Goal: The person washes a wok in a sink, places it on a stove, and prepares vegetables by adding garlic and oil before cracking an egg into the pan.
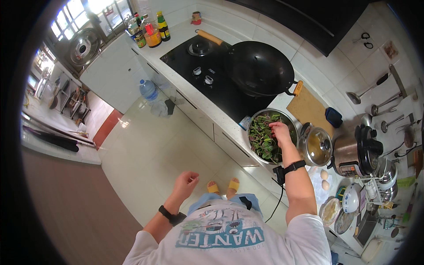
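Note:
A stainless steel basin (295,120) stands at the counter's front edge, heaped with leafy greens (265,139) that have green and purplish leaves. My right hand (281,133) reaches into it from the right side, its curled fingers gripping some of the greens at the top; the fingertips are partly hidden. Away from the counter, my left hand (187,184) hangs over the floor in front of my body. Its fingers are loosely curled in, with nothing seen in them. Just behind the basin, a black wok (261,69) with wooden handles sits on the gas cooktop (212,89).
Right of the basin stand a lidded steel pot (316,145) and an electric pressure cooker (351,152). Two eggs (325,180) lie nearby. A cutting board (309,107) is behind. Bottles (152,33) fill the far corner. A black cable (280,205) hangs by my right arm.

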A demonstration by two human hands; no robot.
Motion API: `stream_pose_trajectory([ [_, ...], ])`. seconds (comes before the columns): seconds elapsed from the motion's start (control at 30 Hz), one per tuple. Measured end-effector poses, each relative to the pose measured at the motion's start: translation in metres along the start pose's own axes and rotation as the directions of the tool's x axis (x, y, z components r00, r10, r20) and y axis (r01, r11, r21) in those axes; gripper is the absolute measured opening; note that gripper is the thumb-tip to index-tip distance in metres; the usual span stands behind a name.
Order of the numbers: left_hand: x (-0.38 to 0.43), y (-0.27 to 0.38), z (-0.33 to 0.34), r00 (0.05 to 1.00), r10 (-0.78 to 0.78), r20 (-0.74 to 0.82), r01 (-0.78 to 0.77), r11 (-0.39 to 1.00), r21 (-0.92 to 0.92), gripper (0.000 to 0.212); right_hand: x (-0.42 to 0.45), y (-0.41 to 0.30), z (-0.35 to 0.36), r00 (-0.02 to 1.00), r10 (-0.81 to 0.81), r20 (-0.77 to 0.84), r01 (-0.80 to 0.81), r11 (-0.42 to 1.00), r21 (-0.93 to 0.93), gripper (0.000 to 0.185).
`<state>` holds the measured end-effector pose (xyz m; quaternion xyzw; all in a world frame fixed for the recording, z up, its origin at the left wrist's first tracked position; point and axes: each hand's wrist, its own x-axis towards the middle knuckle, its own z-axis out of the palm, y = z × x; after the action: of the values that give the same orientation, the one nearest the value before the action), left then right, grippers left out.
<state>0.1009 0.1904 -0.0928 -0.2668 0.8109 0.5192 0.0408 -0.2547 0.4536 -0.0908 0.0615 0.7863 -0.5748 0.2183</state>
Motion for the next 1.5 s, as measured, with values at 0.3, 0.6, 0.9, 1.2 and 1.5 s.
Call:
stream_pose_trajectory([
  [0.3,0.024,0.000,0.005,0.999,0.028,0.030,-0.027,1.000,-0.016,0.021,-0.015,0.001,0.005,0.728,-0.684,0.041,0.470,0.455,-0.757,0.018],
  [0.6,0.032,0.016,0.008,0.996,0.058,0.068,-0.062,0.996,0.059,0.022,-0.037,0.010,0.016,0.744,-0.663,0.083,0.460,0.418,-0.783,0.033],
  [0.9,0.039,0.023,0.016,0.992,0.086,0.094,-0.093,0.993,0.073,0.022,-0.048,0.001,0.011,0.789,-0.613,0.051,0.487,0.572,-0.660,0.039],
  [1.2,0.045,0.026,0.012,0.992,0.100,0.082,-0.105,0.993,0.050,0.020,-0.040,-0.011,-0.021,0.970,-0.242,0.019,0.239,0.967,0.084,0.040],
  [1.5,0.060,0.029,0.013,0.981,0.161,0.111,-0.164,0.986,0.023,0.019,-0.066,-0.009,-0.033,0.905,-0.409,-0.113,0.401,0.912,-0.092,0.037],
])
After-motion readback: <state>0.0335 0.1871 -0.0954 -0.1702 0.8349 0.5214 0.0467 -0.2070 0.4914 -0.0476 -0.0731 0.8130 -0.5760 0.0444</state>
